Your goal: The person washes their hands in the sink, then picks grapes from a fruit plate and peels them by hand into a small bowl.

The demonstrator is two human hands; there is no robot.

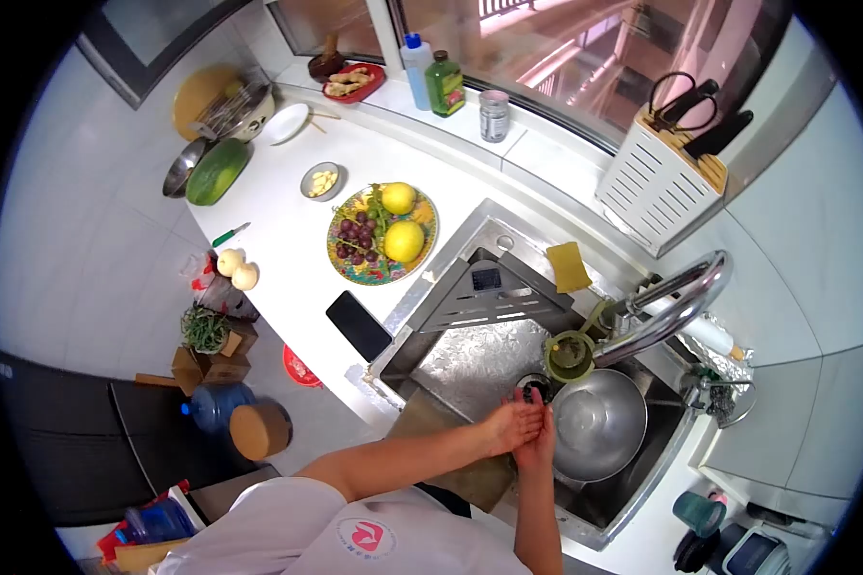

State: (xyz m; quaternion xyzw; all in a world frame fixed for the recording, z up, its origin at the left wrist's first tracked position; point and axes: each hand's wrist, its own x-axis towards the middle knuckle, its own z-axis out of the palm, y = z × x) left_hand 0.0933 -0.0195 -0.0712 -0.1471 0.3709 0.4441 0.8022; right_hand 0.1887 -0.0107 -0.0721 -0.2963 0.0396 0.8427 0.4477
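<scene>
My left hand (513,425) and my right hand (539,443) are pressed together over the sink (465,369), close to the left edge of a steel bowl (599,425). The fingers of both hands overlap. Something small and dark shows at the fingertips, too small to name; it may be part of the drain behind them. Just above the hands, a green strainer cup (570,356) sits beside the bowl. The chrome faucet (671,305) arches over the sink from the right. A grey slotted rack (489,297) spans the sink's far corner.
A plate of grapes and yellow fruit (382,235), a black phone (359,326) and a small knife (230,234) lie on the counter (288,240). A knife block (657,177) stands by the window. A yellow cloth (569,267) rests on the sink's back rim.
</scene>
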